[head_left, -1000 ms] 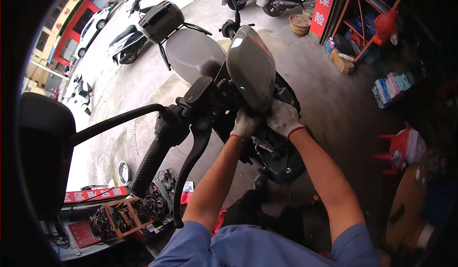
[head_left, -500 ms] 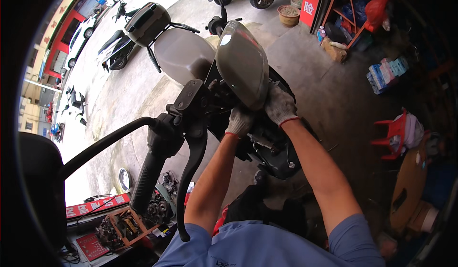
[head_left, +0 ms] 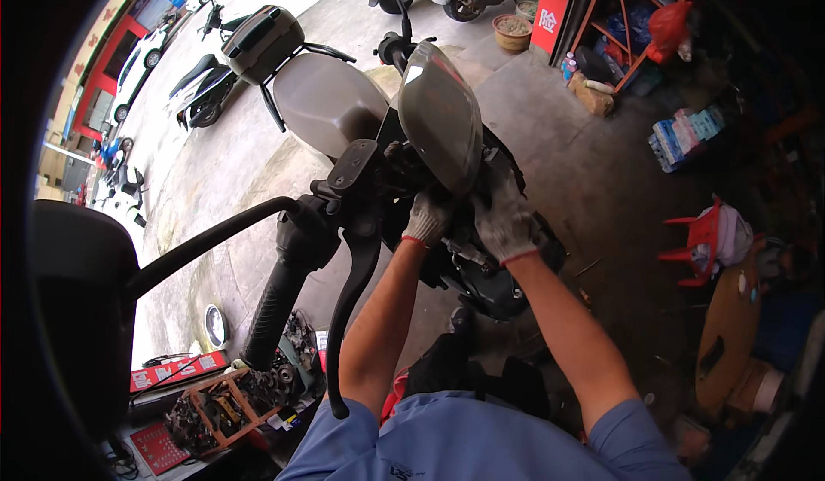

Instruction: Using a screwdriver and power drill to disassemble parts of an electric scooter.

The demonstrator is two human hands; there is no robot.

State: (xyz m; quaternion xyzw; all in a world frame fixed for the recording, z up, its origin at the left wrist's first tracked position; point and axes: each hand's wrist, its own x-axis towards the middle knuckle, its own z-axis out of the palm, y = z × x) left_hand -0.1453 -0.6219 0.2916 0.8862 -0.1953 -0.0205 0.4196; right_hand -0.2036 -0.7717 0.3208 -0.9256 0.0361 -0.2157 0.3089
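In front of me stands a scooter with its black handlebar [head_left: 273,313], brake lever [head_left: 357,283] and a smooth grey front cover [head_left: 441,120]. My left hand [head_left: 427,216], in a white knitted glove with a red cuff, reaches in beneath the lower edge of that cover, and its fingers are hidden there. Just right of it is my gloved right hand [head_left: 505,222], against the dark parts at the cover's right lower edge. Its fingertips are lost in shadow, so its grip cannot be made out. Below the hands sits the black front fender [head_left: 503,301].
A round black mirror [head_left: 82,309] rises at the left. Engine parts in an orange frame [head_left: 225,408] lie at lower left. To the right are a red plastic stool [head_left: 700,240], blue-and-white packages [head_left: 683,137] and a metal shelf [head_left: 632,26]. Other scooters [head_left: 199,90] are parked outside.
My right hand has come down and toward me along the cover's edge. The left stays under the cover. The handlebar and mirror have shifted slightly right in view.
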